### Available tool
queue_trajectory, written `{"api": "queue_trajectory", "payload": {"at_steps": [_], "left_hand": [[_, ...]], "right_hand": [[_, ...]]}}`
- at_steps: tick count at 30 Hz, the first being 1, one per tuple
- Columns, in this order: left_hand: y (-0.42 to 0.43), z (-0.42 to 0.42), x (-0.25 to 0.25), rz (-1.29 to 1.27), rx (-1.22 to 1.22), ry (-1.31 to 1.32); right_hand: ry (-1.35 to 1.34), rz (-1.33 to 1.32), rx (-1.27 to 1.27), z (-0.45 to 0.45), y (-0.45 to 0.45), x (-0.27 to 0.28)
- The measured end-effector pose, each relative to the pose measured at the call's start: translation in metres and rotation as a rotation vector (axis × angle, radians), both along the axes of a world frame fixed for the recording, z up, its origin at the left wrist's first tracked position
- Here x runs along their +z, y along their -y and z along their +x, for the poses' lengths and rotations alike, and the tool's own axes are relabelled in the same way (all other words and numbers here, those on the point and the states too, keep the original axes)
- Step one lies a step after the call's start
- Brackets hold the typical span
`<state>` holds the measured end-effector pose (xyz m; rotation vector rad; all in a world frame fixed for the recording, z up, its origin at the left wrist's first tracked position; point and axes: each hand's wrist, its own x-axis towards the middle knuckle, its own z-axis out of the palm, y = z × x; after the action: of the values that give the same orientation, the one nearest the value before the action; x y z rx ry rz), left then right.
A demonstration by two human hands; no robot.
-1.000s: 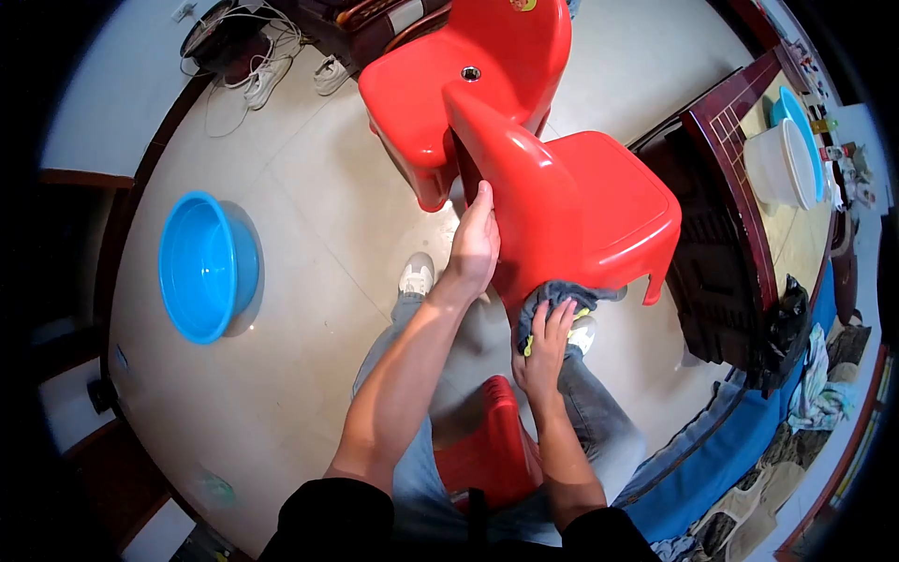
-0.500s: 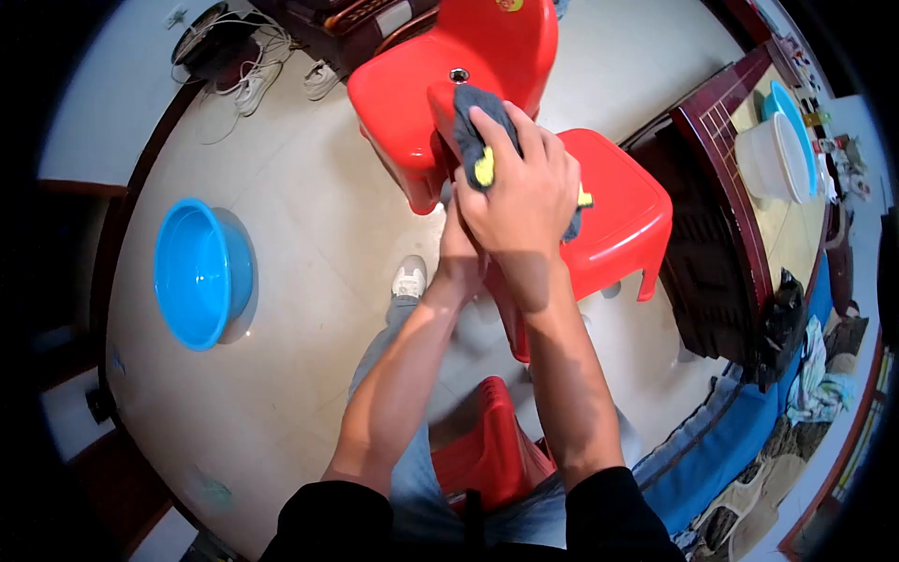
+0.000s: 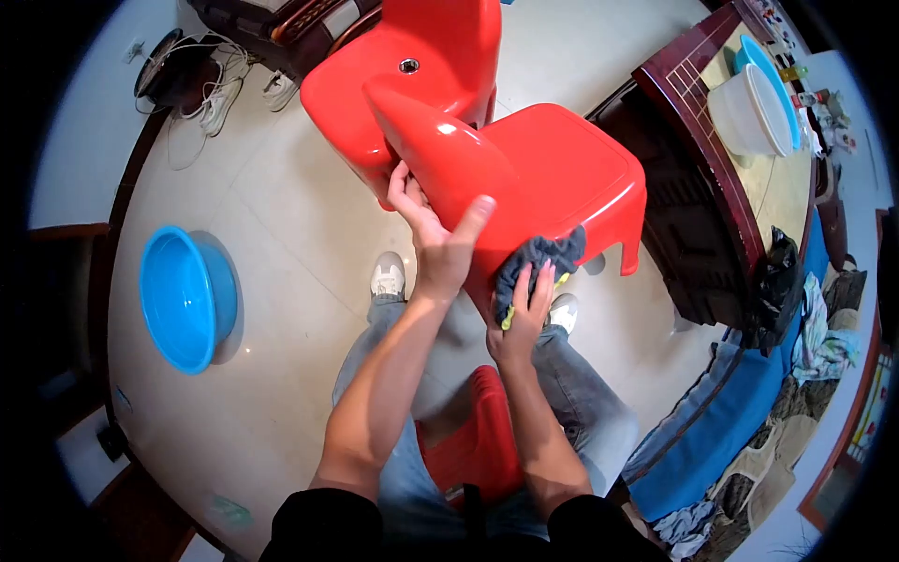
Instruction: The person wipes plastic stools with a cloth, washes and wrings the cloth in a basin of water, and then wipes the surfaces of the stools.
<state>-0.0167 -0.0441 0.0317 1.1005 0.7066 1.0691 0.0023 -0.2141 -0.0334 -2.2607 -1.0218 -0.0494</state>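
A red plastic chair [image 3: 571,159] stands tilted in front of me, its curved backrest toward me. My left hand [image 3: 435,245] is at the backrest's left edge, fingers bent against it and thumb raised over the red surface. With my right hand [image 3: 523,323] I press a dark grey cloth [image 3: 540,260] with yellow-green edging onto the lower right of the backrest. Part of the cloth is bunched under my fingers. Just behind, a second red chair [image 3: 351,94] has a round metallic spot on its seat.
A blue basin [image 3: 178,300] sits on the tiled floor to the left. To the right, a dark wooden table [image 3: 749,201] bears a whitish tub [image 3: 744,112]. Beneath me is a red stool [image 3: 492,421]. Shoes [image 3: 222,105] and cables lie at the back left.
My hands have separated. The right hand has carried the cloth down from the backrest's top to its lower right, while the left now shows at the left edge. The view has shifted somewhat.
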Motion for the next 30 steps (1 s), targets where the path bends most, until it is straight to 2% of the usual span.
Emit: {"api": "queue_trajectory", "payload": {"at_steps": [2,5,8,12,15,22,25,30], "left_hand": [[0.009,0.005,-0.007,0.258,0.100,-0.226],[0.017,0.001,0.000,0.693,0.268,-0.739],[0.027,0.002,0.003,0.927,0.118,-0.953],[0.032,0.009,0.002,0.891,0.069,-1.086],[0.032,0.016,-0.002,0.857,0.097,-0.877],[0.033,0.017,-0.001,0.859,0.106,-0.893],[0.031,0.018,-0.005,0.893,0.072,-0.864],[0.032,0.025,-0.007,0.917,0.078,-0.813]], "right_hand": [[-0.080,0.057,-0.027,-0.002,0.013,-0.007],[-0.167,0.070,-0.062,-0.001,0.006,0.007],[-0.253,0.139,-0.079,0.006,-0.002,0.003],[-0.221,0.135,-0.046,0.013,-0.001,-0.002],[-0.186,0.149,-0.044,0.020,-0.003,-0.006],[-0.033,0.100,-0.103,0.103,-0.016,0.007],[-0.008,0.245,-0.105,0.160,-0.029,0.001],[-0.135,0.309,-0.115,0.239,-0.054,0.002]]}}
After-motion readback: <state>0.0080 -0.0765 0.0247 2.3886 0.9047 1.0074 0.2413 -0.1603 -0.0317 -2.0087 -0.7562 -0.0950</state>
